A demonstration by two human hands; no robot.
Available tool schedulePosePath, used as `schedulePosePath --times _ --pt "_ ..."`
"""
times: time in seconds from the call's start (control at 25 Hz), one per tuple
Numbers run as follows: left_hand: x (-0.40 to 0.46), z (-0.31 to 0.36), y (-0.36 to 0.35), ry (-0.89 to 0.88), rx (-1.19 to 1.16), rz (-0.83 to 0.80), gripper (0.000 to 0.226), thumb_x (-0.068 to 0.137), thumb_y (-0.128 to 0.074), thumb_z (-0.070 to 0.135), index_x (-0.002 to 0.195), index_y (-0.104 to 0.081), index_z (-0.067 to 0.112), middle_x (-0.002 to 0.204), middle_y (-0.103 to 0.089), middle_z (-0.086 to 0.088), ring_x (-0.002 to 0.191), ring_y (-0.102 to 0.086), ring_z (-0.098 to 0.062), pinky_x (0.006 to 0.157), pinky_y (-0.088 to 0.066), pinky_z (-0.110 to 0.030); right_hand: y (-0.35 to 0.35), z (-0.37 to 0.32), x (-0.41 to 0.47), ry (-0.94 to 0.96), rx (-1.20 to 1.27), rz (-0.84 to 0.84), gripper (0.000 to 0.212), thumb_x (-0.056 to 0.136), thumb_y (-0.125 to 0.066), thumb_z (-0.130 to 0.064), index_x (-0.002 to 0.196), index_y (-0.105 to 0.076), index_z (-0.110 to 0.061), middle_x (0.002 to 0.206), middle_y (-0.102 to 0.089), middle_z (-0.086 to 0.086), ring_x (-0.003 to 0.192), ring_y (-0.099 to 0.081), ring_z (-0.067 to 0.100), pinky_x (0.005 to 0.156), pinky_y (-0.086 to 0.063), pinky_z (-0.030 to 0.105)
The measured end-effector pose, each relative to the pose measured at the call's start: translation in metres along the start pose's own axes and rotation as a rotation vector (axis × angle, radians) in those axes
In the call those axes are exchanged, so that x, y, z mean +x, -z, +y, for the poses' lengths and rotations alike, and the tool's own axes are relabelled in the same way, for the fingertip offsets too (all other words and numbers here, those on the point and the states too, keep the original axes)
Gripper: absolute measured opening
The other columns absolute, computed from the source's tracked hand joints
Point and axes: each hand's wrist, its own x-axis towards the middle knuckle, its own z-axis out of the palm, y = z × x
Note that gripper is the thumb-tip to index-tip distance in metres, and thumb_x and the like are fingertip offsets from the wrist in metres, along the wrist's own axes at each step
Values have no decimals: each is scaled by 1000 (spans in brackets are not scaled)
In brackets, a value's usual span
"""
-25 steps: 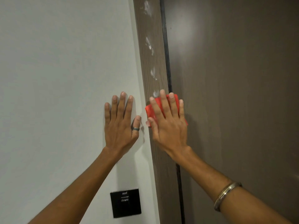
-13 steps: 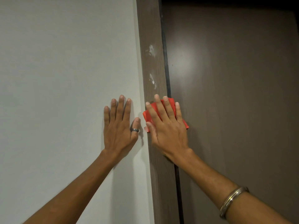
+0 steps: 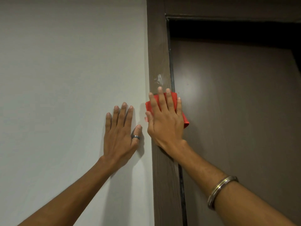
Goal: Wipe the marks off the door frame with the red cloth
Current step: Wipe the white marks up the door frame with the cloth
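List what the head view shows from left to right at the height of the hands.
white wall → left hand flat on the wall → right hand pressing the red cloth on the door frame → dark door

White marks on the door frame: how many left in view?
1. A white smudge sits on the door frame just above the fingertips of the right hand, which presses the red cloth flat. More may hide under cloth or hand.

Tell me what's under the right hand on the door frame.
The right hand presses flat on the red cloth against the door frame. One white mark shows above; any marks beneath are covered.
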Motion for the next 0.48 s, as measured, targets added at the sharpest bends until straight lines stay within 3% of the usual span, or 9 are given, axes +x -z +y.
schedulePosePath --times 0.36,0.48 --pt "54 4 11 -24 -27 42 74 104 -23 54 166 -1 21 175 11 -1 161 16 -19 132 14 -42 6 12 69 -21 43 -15 64 109 -27 -49 167 -11 -28 177 -1 4 164 3 29 133 -5 58" --pt "75 -6 15 21 -7 20 76 101 -16 58 166 2 24 174 16 1 159 22 -18 131 16 -43 8 14 97 122 -65 -37 64 109 -23 -53 167 -9 -29 177 0 3 164 5 29 133 0 56"
